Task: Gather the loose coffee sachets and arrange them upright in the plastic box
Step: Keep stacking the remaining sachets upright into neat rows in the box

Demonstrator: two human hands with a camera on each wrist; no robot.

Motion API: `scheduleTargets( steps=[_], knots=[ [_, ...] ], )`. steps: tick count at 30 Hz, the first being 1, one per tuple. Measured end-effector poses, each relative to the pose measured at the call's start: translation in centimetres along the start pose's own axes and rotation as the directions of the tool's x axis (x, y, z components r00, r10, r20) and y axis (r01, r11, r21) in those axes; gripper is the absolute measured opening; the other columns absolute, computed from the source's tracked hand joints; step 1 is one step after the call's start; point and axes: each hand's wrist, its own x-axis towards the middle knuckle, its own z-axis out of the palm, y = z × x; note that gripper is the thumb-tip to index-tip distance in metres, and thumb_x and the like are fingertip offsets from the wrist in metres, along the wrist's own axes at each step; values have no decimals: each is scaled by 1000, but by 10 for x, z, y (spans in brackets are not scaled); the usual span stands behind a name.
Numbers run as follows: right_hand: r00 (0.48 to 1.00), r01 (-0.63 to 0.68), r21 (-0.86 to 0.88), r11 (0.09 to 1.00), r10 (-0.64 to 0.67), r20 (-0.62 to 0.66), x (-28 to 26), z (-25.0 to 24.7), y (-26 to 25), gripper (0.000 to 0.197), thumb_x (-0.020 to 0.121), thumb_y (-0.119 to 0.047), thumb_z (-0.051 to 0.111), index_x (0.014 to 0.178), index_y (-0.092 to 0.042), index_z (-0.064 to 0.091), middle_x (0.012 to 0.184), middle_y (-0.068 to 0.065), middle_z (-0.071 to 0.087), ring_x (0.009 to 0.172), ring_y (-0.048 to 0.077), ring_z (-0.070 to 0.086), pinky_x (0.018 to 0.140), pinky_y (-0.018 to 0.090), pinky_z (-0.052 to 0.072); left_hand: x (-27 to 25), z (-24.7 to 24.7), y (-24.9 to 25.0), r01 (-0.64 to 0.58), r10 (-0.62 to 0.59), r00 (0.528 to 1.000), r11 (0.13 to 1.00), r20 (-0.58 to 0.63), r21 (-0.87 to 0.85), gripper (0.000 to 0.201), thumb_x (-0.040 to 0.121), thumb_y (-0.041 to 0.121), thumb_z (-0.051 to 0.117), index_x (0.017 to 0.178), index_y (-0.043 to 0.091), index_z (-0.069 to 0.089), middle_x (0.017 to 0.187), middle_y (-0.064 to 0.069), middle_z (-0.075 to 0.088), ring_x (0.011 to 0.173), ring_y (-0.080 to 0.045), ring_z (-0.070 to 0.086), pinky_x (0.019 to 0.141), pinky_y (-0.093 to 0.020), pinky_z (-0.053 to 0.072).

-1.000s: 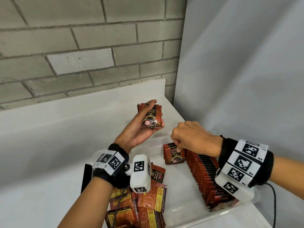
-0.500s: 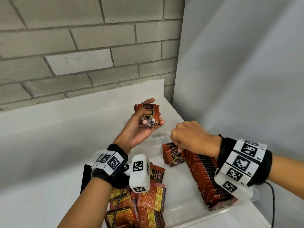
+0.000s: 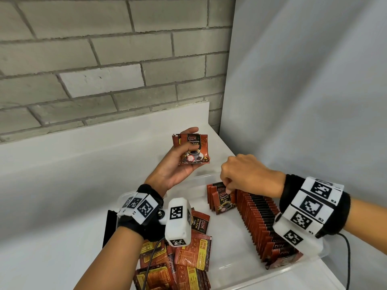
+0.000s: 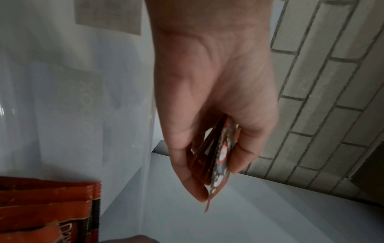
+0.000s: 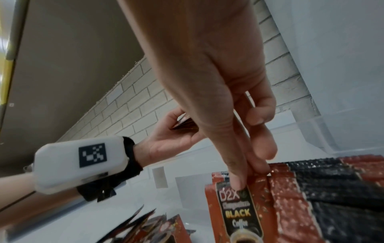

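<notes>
Left hand [image 3: 178, 164] grips a few sachets [image 3: 193, 148], lifted a little higher above the box [image 3: 240, 266]. Right hand [image 3: 243, 174] still pinching the front sachet [image 3: 224, 200] upright at the row's [image 3: 261, 218] far end inside the box. Likely next: feeding in the held ones.

The white counter [image 3: 62, 206] carries the clear plastic box [image 3: 230, 264] and a black object [image 3: 109, 227].

Black wristbands [image 3: 293, 187] (white tagged blocks [image 3: 310, 203], cable [image 3: 348, 260])
</notes>
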Motion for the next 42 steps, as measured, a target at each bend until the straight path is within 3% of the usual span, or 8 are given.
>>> scheduleTargets(
  steps=[6, 8, 14, 21, 25, 31, 36, 42],
  knots=[
    [995, -88, 420, 903, 63, 72, -3, -12, 17, 30, 75, -42, 77, 94, -20, 69, 82, -3, 73, 42, 0, 57, 64, 21, 46, -1, -2, -1, -1, -1, 998, 1000, 65, 25, 45, 80, -8, 56, 113, 22, 60, 99, -8, 68, 88, -22, 68, 74, -33, 57],
    [994, -105, 550, 828, 79, 71, -3, -20, 21, 37, 73, -43, 78, 99, -20, 65, 86, -1, 73, 44, 1, 60, 70, 25, 53, -1, -2, -1, 1, -5, 996, 999, 88, 40, 48, 78, -11, 59, 114, 21, 59, 100, -9, 69, 90, -22, 68, 75, -32, 57],
    [980, -75, 745, 663, 189, -70, 0, -36, 24, 39, 78, -38, 74, 105, -16, 57, 90, 3, 68, 48, 9, 60, 46, 24, 46, -2, -3, -1, 15, -30, 992, 993, 123, 117, 55, 75, -8, 60, 120, 22, 55, 108, -11, 66, 100, -25, 65, 88, -39, 52],
    [969, -3, 790, 613, 195, -148, 7, -32, 22, 22, 84, -25, 71, 103, -17, 63, 87, -6, 67, 46, 6, 61, 39, 16, 43, -4, -2, -1, 31, -50, 990, 989, 135, 143, 58, 73, -7, 63, 122, 23, 54, 106, -10, 67, 97, -25, 66, 83, -39, 55],
    [971, 23, 821, 571, 181, -153, 4, -34, 27, 13, 82, -20, 74, 92, -17, 67, 75, -4, 69, 47, 8, 58, 41, 17, 41, -4, 0, -1, 54, -64, 986, 996, 155, 66, 62, 67, 14, 84, 123, 22, 58, 111, -11, 65, 100, -26, 65, 82, -38, 55],
    [1000, 0, 694, 720, -11, 11, -11, -30, 34, 10, 82, -21, 74, 85, -24, 65, 77, -4, 71, 50, 5, 59, 48, 15, 43, -5, -1, 4, 74, -64, 990, 994, 124, -76, 64, 65, 18, 86, 124, 19, 62, 90, -11, 58, 80, -19, 59, 73, -31, 52],
    [996, -45, 370, 928, 10, 94, -15, -6, 18, 13, 82, -20, 73, 81, -21, 60, 73, -5, 60, 53, 11, 61, 64, 25, 48, -11, 7, 15, 35, -28, 993, 998, 116, -56, 50, 81, 8, 66, 129, 19, 58, 87, -11, 56, 80, -22, 56, 77, -32, 51],
    [999, 0, 48, 999, 2, -41, -12, -3, 4, 22, 84, -22, 68, 77, -22, 47, 74, -7, 38, 75, 20, 44, 50, 23, 21, -29, 35, 31, 93, -94, 996, 985, 2, 146, 36, 87, -1, 48, 118, 15, 59, 84, -14, 61, 78, -28, 64, 70, -31, 57]
  ],
)
